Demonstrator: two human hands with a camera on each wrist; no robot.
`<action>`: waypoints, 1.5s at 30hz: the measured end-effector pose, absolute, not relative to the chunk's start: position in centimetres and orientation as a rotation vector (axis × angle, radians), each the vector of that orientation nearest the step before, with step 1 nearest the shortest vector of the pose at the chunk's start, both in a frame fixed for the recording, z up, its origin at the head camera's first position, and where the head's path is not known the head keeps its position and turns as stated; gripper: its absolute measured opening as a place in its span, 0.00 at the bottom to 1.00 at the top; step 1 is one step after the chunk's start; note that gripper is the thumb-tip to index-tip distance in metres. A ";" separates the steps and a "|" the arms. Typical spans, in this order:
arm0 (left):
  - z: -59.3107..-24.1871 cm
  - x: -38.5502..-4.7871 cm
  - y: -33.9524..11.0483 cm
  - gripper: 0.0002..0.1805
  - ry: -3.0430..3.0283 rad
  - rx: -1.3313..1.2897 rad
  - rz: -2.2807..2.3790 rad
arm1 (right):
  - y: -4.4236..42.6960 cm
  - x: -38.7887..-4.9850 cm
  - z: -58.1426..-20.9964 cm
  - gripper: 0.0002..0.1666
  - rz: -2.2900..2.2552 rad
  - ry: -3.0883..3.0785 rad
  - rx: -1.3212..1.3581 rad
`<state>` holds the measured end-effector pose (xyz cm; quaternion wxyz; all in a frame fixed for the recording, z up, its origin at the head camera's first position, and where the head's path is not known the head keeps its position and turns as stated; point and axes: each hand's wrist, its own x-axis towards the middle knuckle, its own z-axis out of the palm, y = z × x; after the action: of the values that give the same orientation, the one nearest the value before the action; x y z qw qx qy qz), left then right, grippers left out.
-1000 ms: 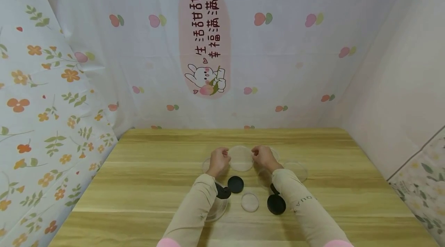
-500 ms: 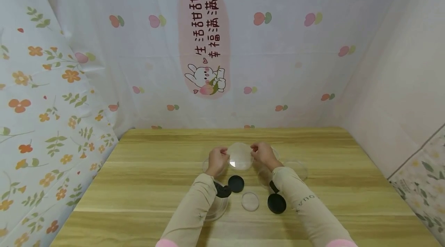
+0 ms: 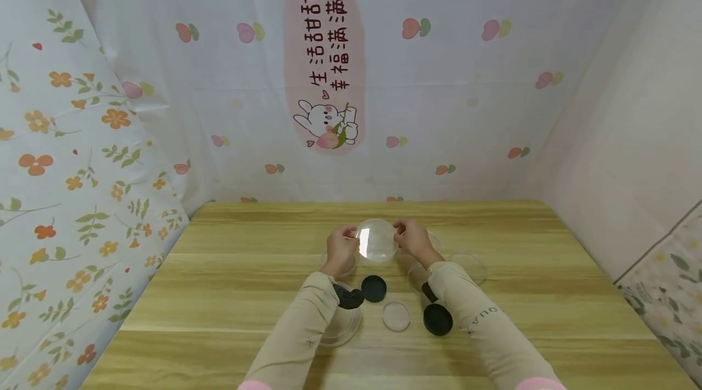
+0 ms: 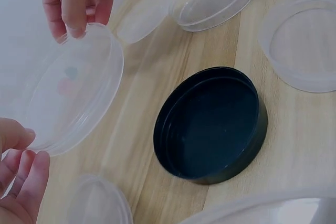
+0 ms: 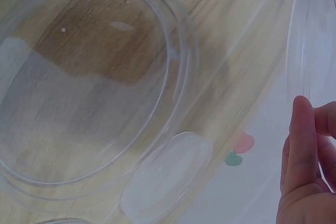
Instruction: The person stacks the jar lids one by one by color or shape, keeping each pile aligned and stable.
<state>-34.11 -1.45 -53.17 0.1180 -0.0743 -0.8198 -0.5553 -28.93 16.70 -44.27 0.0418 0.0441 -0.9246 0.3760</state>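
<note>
A clear, round plastic lid (image 3: 377, 240) is raised over the table and tilted, with light glinting off it. On its left rim, my left hand (image 3: 341, 248) pinches between thumb and fingers. The opposite rim is pinched by my right hand (image 3: 412, 239). From the left wrist, the lid (image 4: 79, 90) shows a shallow raised edge with both hands on it. Seen from the right wrist, the lid (image 5: 312, 40) is nearly edge-on above the right thumb and fingers. Below the hands, a black round lid (image 3: 374, 288) lies hollow side up.
Nearer sits a small clear lid (image 3: 396, 315), with another black round lid (image 3: 437, 319) to its right. A large clear disc (image 3: 344, 336) lies partly under the left sleeve, beside a dark slotted piece (image 3: 348, 297). More clear lids (image 3: 476, 269) lie at right.
Both hands have lifted the clear lid a little upward and away from the table, tilting it so a bright reflection shows. The other lids stay in place.
</note>
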 end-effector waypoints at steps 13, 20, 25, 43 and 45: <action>-43.7 -27.8 -2.8 0.12 -2.455 -0.201 -1.787 | 16.6 -28.1 -42.7 0.14 1.330 -2.775 0.267; -43.3 -27.3 -4.2 0.12 -2.508 -0.236 -1.770 | 15.9 -27.7 -42.5 0.13 1.371 -2.780 0.367; -42.9 -27.0 -5.1 0.14 -2.537 -0.304 -1.771 | 15.5 -27.3 -42.2 0.13 1.408 -2.755 0.457; -43.1 -25.3 -8.3 0.17 -2.685 -0.508 -1.826 | 14.3 -25.8 -43.5 0.15 1.266 -2.783 0.773; -43.1 -25.1 -8.7 0.17 -2.693 -0.523 -1.815 | 14.0 -25.7 -43.5 0.15 1.284 -2.780 0.779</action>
<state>-25.10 -8.73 -43.06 -0.0739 -0.1584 -0.8164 -0.5503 -25.67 14.01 -43.51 -0.0092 0.2466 -0.8798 0.4062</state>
